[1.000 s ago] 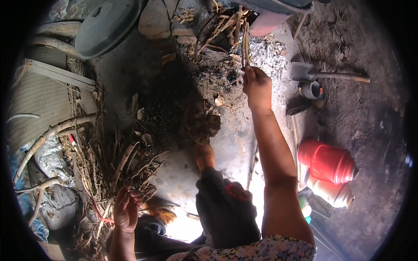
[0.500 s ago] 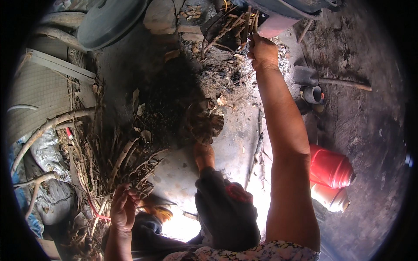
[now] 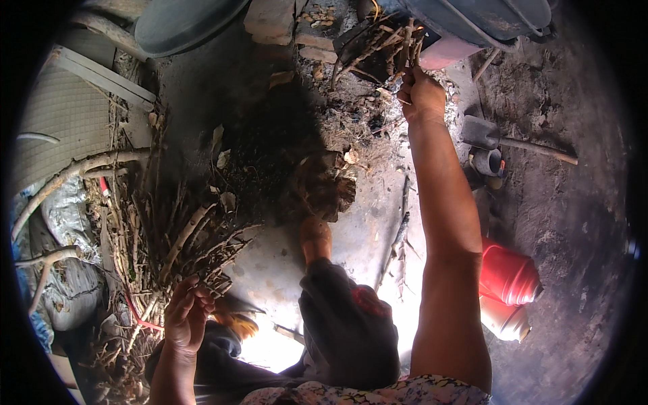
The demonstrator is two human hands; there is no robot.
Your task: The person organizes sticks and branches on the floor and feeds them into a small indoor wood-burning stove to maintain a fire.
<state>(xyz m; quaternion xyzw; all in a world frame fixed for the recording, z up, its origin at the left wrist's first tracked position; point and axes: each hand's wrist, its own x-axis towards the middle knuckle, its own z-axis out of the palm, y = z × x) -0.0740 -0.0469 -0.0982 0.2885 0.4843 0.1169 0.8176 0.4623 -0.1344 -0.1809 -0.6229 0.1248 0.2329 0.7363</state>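
My right hand point(image 3: 424, 96) reaches far forward, its fingers closed round the near ends of thin sticks point(image 3: 409, 48). These sticks lean into a dark fire opening under a big dark pot point(image 3: 451, 19), where a small flame point(image 3: 375, 9) shows at the top edge. Low on the left, my left hand point(image 3: 183, 317) is palm-up with its fingers loosely bent and apart; I see nothing in it. It hovers beside a large heap of dry branches point(image 3: 177, 244). My bare foot point(image 3: 316, 237) is near a short wood stump point(image 3: 328, 186).
A grey shovel head point(image 3: 480, 132) and a small grey cup point(image 3: 487, 162) lie right of my forearm. Red plastic containers point(image 3: 507, 274) stand nearer. Ash point(image 3: 364, 115) covers the floor before the fire. A round dark lid point(image 3: 185, 25) and stuffed sacks point(image 3: 71, 290) are at the left.
The view has shifted slightly, so the fire and pot appear lower and further right. My right hand keeps its hold on the sticks; my left hand stays beside the heap.
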